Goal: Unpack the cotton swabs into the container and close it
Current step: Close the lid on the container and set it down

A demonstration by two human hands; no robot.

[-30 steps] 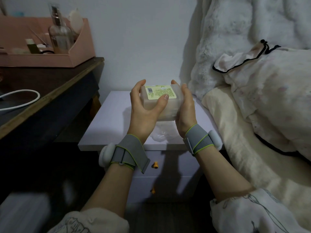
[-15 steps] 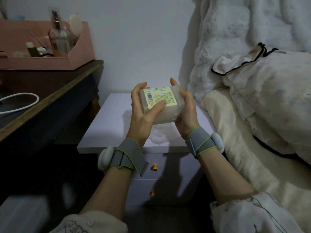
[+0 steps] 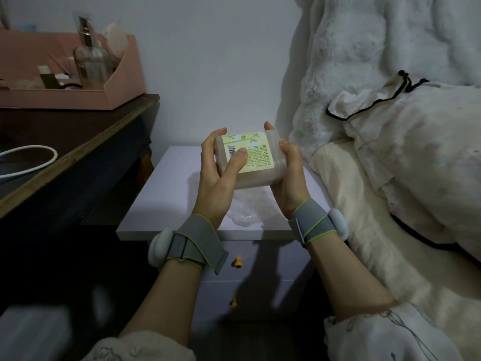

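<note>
I hold a translucent rectangular cotton swab container in the air above the white nightstand. Its pale green label with a barcode faces me. My left hand grips its left end, thumb pressed across the label. My right hand wraps its right end. A crumpled clear plastic wrapper lies on the nightstand beneath my hands. I cannot tell whether the lid is on.
A dark wooden desk stands at the left with a pink organiser box holding a glass bottle, and a white cable. Bedding and a fluffy white blanket fill the right. The nightstand drawers have orange knobs.
Both hands have tilted the container so that more of its label faces me, and have lowered it slightly toward the nightstand.
</note>
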